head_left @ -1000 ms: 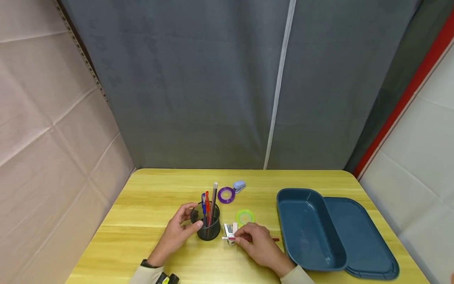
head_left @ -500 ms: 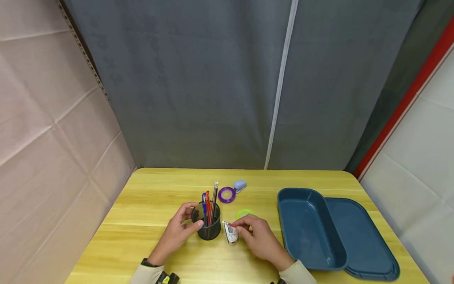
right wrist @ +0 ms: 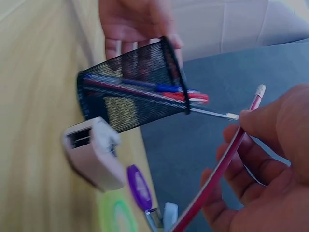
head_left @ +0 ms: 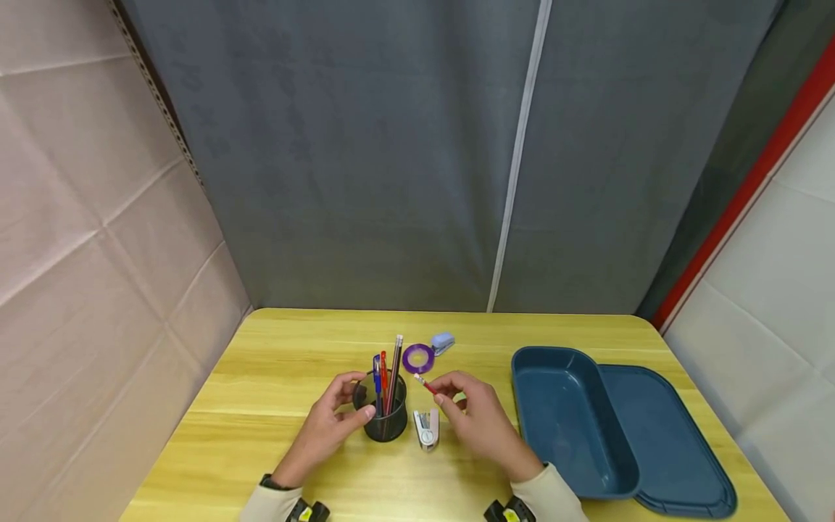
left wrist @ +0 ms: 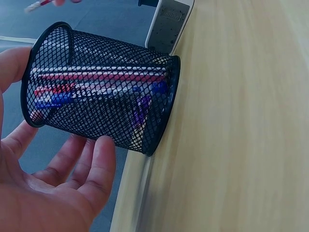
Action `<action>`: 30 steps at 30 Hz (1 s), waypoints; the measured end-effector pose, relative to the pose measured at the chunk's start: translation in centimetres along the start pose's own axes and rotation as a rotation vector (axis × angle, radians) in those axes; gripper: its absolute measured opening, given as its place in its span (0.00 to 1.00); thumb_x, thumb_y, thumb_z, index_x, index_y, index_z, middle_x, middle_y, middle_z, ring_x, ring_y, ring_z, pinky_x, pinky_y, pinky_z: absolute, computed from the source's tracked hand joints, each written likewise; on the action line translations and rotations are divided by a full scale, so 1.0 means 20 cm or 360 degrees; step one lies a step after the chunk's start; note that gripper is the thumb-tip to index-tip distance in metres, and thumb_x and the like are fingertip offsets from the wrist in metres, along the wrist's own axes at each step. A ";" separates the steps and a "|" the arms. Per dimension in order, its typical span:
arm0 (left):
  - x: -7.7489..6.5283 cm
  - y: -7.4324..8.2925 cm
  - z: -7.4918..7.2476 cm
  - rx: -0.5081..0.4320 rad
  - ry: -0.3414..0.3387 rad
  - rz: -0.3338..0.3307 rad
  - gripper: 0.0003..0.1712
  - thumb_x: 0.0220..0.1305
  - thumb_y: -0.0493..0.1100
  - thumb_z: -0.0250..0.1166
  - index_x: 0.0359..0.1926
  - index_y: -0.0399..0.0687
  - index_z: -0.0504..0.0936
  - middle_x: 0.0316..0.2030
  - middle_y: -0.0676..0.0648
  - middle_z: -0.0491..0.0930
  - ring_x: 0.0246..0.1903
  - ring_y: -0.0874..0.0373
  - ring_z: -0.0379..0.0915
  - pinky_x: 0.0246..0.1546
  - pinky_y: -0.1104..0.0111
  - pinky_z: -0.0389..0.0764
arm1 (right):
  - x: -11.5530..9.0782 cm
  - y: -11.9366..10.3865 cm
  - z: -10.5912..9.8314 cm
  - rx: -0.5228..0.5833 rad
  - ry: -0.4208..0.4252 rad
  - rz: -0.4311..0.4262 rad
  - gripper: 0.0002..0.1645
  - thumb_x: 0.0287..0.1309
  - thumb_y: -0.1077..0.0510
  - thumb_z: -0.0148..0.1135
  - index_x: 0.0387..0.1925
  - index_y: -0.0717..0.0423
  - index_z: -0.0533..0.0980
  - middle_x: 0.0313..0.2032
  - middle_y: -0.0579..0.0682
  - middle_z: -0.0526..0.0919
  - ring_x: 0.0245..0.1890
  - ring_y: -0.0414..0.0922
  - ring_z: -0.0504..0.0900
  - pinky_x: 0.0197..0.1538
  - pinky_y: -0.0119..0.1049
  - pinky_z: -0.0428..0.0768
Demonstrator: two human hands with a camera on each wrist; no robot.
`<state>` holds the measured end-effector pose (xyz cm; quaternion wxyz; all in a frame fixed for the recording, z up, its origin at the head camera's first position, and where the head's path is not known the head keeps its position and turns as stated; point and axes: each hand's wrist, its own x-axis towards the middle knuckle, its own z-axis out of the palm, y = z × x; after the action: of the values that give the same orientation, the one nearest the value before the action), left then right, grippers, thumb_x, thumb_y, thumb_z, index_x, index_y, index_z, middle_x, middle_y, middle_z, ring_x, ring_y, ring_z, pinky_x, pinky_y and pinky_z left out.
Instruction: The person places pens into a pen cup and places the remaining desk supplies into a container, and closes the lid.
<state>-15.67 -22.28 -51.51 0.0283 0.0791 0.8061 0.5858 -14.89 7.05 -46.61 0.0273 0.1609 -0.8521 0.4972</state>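
Note:
My left hand (head_left: pixel 335 420) holds the black mesh pen cup (head_left: pixel 385 429), thumb at its rim and fingers along its side. Blue and red pens (head_left: pixel 383 373) and dark striped pencils (head_left: pixel 396 355) lean upright inside it. To the right of the cup, my right hand (head_left: pixel 479 420) pinches a red pencil (right wrist: pixel 217 174) near its white-tipped end, raised off the table. That pencil slants toward the cup in the head view and stays outside it. Between cup and right hand lies a small pink-and-white stapler (head_left: pixel 427 429).
Behind the hands lie a purple tape roll (head_left: pixel 418 358) and a light blue stapler (head_left: pixel 442 342). A green tape roll (right wrist: pixel 118 217) shows in the right wrist view. At right, a dark blue tray (head_left: pixel 567 428) overlaps its lid (head_left: pixel 672 435).
My right hand has lifted the red pencil from over the stapler, up and away, and tilted it from level to slanting. My left hand keeps its place at the cup.

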 end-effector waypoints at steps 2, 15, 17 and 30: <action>0.00 0.00 0.00 -0.0003 -0.0002 0.0001 0.32 0.68 0.46 0.74 0.70 0.60 0.74 0.58 0.37 0.80 0.59 0.42 0.78 0.49 0.65 0.83 | 0.01 -0.03 -0.01 0.0021 0.0014 -0.0008 0.09 0.71 0.61 0.67 0.48 0.46 0.85 0.40 0.41 0.87 0.42 0.37 0.82 0.42 0.31 0.85; 0.00 0.01 0.00 0.0024 0.0002 -0.0003 0.33 0.67 0.48 0.75 0.70 0.58 0.73 0.58 0.39 0.80 0.58 0.46 0.78 0.51 0.64 0.83 | 0.06 -0.18 -0.07 0.0207 0.0147 -0.0039 0.10 0.70 0.62 0.69 0.48 0.45 0.84 0.45 0.48 0.89 0.45 0.42 0.86 0.43 0.30 0.87; 0.00 0.01 -0.01 0.0031 0.0005 0.0006 0.33 0.67 0.48 0.75 0.70 0.57 0.73 0.58 0.39 0.80 0.58 0.46 0.78 0.51 0.64 0.83 | 0.06 -0.19 -0.08 0.0283 0.0165 -0.0071 0.09 0.70 0.63 0.68 0.49 0.49 0.83 0.45 0.53 0.88 0.45 0.44 0.86 0.42 0.31 0.88; 0.00 0.00 0.00 0.0030 -0.0001 -0.0003 0.33 0.67 0.48 0.75 0.70 0.57 0.73 0.58 0.38 0.80 0.59 0.43 0.77 0.52 0.62 0.82 | 0.10 -0.28 -0.10 0.0540 0.0304 -0.0283 0.10 0.73 0.63 0.65 0.52 0.61 0.76 0.47 0.57 0.84 0.44 0.48 0.89 0.43 0.46 0.91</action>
<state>-15.74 -22.32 -51.50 0.0284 0.0788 0.8116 0.5782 -15.25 5.65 -40.46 0.1244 0.1899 -0.7322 0.6421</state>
